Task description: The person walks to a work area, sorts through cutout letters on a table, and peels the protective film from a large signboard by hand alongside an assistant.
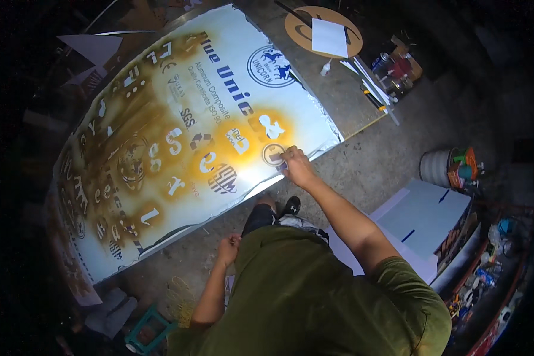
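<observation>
a short-sleeved olive-green shirt (314, 291), dark shorts (259, 219), black shoe (291, 204) (bearing a small white mark (292, 207)).

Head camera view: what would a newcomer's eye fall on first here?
Probably the large white printed panel spread across the left and middle, stained yellow and brown around pale letter-shaped patches. Next, perhaps, the right hand reaching to the panel's near edge, beside a round printed emblem. Beyond the panel, at the top, a round tan disc lies partly under white paper.

Right fingers (289, 156) at the printed white sheet (231, 32) (patchily yellow-brown)
</observation>
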The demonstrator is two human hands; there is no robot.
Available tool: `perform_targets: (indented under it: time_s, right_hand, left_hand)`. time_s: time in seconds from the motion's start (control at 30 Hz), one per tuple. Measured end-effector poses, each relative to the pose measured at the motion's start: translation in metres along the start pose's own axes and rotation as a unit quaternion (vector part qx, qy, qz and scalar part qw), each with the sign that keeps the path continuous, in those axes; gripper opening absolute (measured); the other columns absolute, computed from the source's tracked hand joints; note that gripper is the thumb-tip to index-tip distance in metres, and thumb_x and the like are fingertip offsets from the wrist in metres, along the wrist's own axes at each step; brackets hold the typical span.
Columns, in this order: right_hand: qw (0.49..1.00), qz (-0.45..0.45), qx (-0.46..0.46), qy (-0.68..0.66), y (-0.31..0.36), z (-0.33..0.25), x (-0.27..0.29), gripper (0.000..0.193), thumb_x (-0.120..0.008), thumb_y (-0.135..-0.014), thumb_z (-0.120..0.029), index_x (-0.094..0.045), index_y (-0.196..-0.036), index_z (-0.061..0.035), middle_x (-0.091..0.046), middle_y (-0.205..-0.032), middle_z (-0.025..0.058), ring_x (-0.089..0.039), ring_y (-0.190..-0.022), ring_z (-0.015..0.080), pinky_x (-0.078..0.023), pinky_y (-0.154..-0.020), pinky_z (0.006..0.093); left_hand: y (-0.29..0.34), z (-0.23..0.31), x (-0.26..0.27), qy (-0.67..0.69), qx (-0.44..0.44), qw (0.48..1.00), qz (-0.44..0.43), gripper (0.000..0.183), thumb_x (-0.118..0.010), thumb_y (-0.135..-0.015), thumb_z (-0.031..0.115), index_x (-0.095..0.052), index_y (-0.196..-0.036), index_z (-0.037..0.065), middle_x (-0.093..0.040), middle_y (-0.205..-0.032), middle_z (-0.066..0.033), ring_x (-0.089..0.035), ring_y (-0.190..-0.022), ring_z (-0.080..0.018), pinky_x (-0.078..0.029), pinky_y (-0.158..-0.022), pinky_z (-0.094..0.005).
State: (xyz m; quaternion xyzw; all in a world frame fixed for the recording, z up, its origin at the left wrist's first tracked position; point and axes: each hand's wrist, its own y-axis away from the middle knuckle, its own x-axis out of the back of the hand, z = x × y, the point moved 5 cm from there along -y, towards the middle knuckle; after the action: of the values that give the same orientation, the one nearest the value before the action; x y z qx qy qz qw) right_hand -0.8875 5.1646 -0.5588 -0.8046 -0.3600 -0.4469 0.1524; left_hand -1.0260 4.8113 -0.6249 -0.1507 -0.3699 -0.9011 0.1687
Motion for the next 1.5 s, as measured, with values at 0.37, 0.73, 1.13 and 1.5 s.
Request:
perform_targets:
  time_s: [0.37,0.73,1.13,1.5]
  right_hand:
    - [0.976,-0.092,0.152,0.126,-0.043,0.022,-0.013,0.018,-0.056,-0.075,-0.013,-0.067,-0.088,-0.0057,-0.052,-0.105,0.0117,-0.050,-0.105,0.0281,-0.041,-0.090,0.0394]
    - [0.912,-0.207,0.327,0.140,-0.055,0.027,-0.024,0.019,-0.054,-0.077,-0.014,-0.067,-0.091,-0.0094,-0.058,-0.103,0.0104,-0.052,-0.107,0.0271,-0.040,-0.091,0.0400]
    - [0.965,-0.064,0.142,0.210,-0.100,0.246,0.090,0.016,-0.056,-0.077,-0.013,-0.065,-0.089,-0.0068,-0.061,-0.097,0.0119,-0.056,-0.100,0.0287,-0.043,-0.086,0.0430]
    - [0.991,-0.058,0.080,0.088,-0.095,0.266,0.123,0.021,-0.063,-0.075,-0.010,-0.056,-0.093,-0.0028,-0.056,-0.096,0.0161,-0.056,-0.094,0.0356,-0.048,-0.083,0.0443]
  left_hand:
    - [-0.087,0.117,-0.002,-0.026,-0.063,0.996,0.065,0.019,-0.059,-0.089,0.012,-0.064,-0.104,0.002,-0.068,-0.083,-0.0122,-0.065,-0.074,-0.0182,-0.050,-0.069,-0.0296]
    - [-0.110,0.190,-0.054,0.089,-0.018,0.991,0.101,0.016,-0.058,-0.088,0.009,-0.063,-0.102,0.003,-0.069,-0.087,-0.0127,-0.067,-0.078,-0.0222,-0.051,-0.073,-0.0317]
    - [-0.181,0.337,-0.209,-0.096,-0.192,0.972,0.092,0.051,-0.069,-0.079,0.016,-0.043,-0.121,0.005,-0.052,-0.112,-0.0215,-0.056,-0.101,-0.0383,-0.049,-0.082,-0.0433]
    - [-0.254,0.381,-0.271,-0.347,-0.178,0.921,-0.018,0.066,-0.078,-0.066,0.016,-0.049,-0.124,0.011,-0.046,-0.121,-0.0196,-0.058,-0.101,-0.0339,-0.050,-0.084,-0.0412]
